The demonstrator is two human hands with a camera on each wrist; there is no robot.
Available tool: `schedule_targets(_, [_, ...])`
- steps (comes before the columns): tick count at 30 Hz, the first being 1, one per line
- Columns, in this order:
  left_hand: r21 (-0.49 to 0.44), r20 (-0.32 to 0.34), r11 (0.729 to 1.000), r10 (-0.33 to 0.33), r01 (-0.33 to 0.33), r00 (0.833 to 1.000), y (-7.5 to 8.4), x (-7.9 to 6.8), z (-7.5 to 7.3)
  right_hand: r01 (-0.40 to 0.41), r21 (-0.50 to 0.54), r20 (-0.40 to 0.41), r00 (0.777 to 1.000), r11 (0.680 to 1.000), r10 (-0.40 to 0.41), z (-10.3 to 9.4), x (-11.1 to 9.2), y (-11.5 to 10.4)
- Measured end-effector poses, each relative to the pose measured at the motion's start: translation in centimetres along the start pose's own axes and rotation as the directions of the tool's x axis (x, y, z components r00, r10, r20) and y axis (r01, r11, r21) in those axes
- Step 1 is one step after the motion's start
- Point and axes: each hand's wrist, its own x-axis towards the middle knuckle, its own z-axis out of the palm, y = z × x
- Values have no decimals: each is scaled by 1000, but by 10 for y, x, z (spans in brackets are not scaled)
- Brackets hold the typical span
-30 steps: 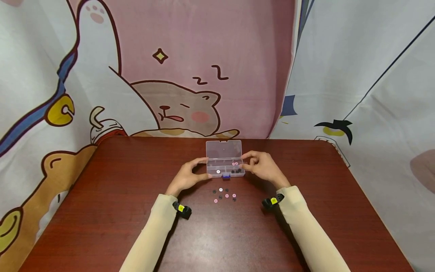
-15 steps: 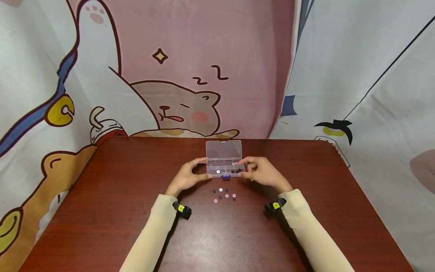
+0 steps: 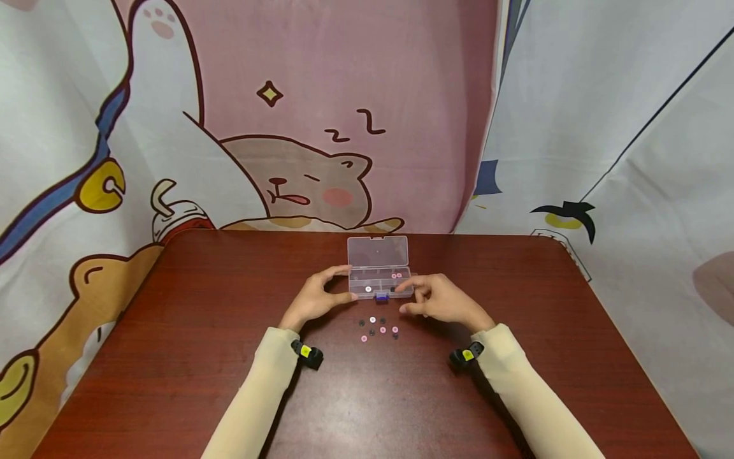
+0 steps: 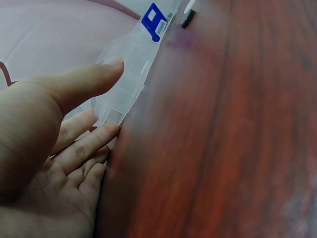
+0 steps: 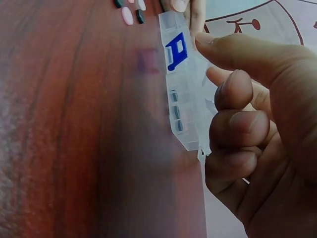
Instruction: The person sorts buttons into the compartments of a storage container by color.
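Observation:
A clear plastic compartment box (image 3: 358, 275) stands on the table, its lid (image 3: 377, 252) raised at the back. My left hand (image 3: 314, 296) grips its left end, thumb at the front edge and fingers behind. My right hand (image 3: 444, 299) hovers at the right end, index finger stretched over the front right compartment, thumb apart below, nothing visible between them. In the right wrist view its other fingers (image 5: 242, 121) curl loosely. Two pink button-like discs (image 3: 396, 275) lie in the back row, a white disc (image 3: 368, 289) front left, and black discs (image 5: 177, 111) front right, partly hidden by the finger.
In front of the box lie several loose discs: pink ones (image 3: 383, 329), black ones (image 3: 361, 323) and a white one (image 3: 373, 319). A blue latch (image 3: 381, 298) hangs at the box front. A printed curtain (image 3: 344, 76) rises behind the brown table (image 3: 229, 280).
My right hand has moved from the box's right edge inward and toward the front, its index finger now over the front right compartment. The left hand and box have stayed put.

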Motion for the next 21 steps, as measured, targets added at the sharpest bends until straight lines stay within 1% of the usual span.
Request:
schedule_targets(4, [1, -1, 1000, -4, 4, 1000, 0, 0, 0, 0, -16, 20, 1000, 1000, 0, 3, -2, 0])
schedule_targets(13, [-5, -11, 1000, 22, -22, 1000, 1, 0, 0, 2, -41, 70, 998, 999, 0, 10, -5, 0])
schedule_targets(21, [-10, -13, 1000, 24, -24, 1000, -1, 1, 0, -3, -38, 124, 992, 999, 8, 18, -9, -1])
